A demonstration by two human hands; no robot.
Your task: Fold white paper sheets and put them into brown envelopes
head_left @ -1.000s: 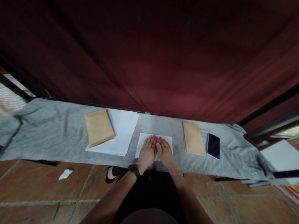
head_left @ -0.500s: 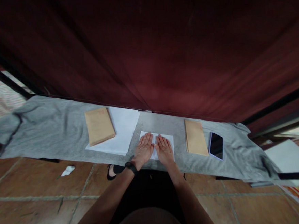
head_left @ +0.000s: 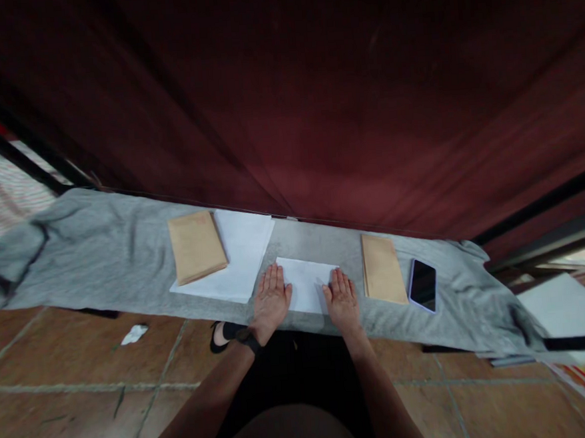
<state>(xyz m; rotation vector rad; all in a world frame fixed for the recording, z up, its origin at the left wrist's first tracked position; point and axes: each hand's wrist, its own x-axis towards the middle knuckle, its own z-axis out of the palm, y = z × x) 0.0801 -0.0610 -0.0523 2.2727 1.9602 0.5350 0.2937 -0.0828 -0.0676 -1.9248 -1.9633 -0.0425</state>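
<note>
A small white sheet of paper (head_left: pixel 307 283), which looks folded, lies flat in front of me on the grey cloth (head_left: pixel 124 251). My left hand (head_left: pixel 272 297) rests flat over its left edge, fingers stretched out. Over the right edge lies my right hand (head_left: pixel 341 299), palm down with straight fingers. To the left, a stack of brown envelopes (head_left: pixel 197 246) sits on larger white sheets (head_left: pixel 244 242). Right of my hands is another brown envelope stack (head_left: pixel 383 268), and beyond it a phone (head_left: pixel 423 284) with its dark screen up.
A dark red panel (head_left: pixel 306 124) rises along the back edge of the cloth-covered surface. Tiled floor (head_left: pixel 76 414) runs below its front edge, with a crumpled white scrap (head_left: pixel 134 334) on it. At far right stands a white board or sheet (head_left: pixel 569 306).
My hands have slid apart from the middle of the small white paper, the left to its left edge and the right to its right edge. Other items stay put.
</note>
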